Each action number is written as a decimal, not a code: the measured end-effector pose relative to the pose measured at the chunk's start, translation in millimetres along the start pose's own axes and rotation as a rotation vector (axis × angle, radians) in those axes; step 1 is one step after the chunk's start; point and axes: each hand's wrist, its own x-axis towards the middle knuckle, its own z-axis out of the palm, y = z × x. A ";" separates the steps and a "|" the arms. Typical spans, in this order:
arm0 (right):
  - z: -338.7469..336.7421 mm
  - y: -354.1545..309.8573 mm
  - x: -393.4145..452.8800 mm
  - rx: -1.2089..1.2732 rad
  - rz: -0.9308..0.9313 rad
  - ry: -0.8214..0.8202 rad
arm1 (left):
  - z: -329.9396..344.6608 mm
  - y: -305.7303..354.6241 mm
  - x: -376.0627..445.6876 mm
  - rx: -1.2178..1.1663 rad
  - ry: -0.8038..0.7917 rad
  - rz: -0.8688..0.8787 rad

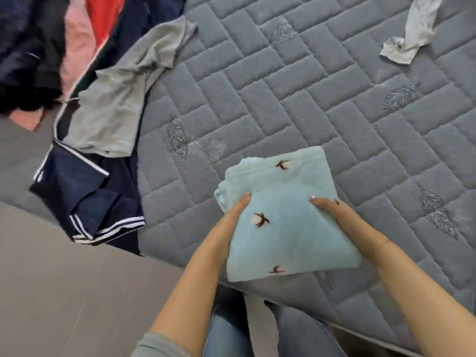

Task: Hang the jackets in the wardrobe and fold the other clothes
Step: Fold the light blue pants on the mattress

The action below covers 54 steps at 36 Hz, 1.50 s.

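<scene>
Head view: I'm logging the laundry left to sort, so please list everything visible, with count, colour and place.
folded fleece garment: one, pale blue with small dark red motifs, at the near edge of the mattress, held between both hands
grey t-shirt: one, grey, crumpled, left on the mattress, partly over the navy garment
navy garment: one, navy with white stripes, left edge of the mattress
clothes pile: several, dark, pink and red, blurred, upper left
small grey garment: one, light grey, upper right
mattress: one, grey, quilted
left hand: one, gripping the fleece's left side
right hand: one, gripping its right side
</scene>
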 end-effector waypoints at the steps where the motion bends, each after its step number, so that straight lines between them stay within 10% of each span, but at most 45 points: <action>1: 8.8 -14.9 -9.0 -0.040 -0.014 -0.025 | 0.6 -0.1 -19.9 -0.026 0.006 0.029; 15: 265.9 -101.0 -138.9 -0.517 -0.082 -0.616 | -62.5 -54.4 -351.1 -0.388 0.580 0.536; 32: 612.6 113.8 -437.1 -0.968 -0.026 -1.551 | -114.8 -377.2 -682.0 -1.125 1.092 1.003; 40: 707.5 215.6 -589.1 -1.009 -0.090 -1.905 | -150.0 -494.0 -781.0 -0.680 2.116 0.741; 44: 752.2 246.7 -647.3 -1.064 -0.121 -2.035 | -130.5 -501.1 -844.4 -0.775 2.347 0.879; 48: 802.5 268.2 -699.8 -1.022 -0.116 -2.177 | -146.9 -497.4 -890.1 -0.885 2.271 1.235; 54: 892.7 291.2 -784.3 -0.998 -0.119 -2.342 | -172.8 -539.5 -983.1 -1.206 2.350 1.120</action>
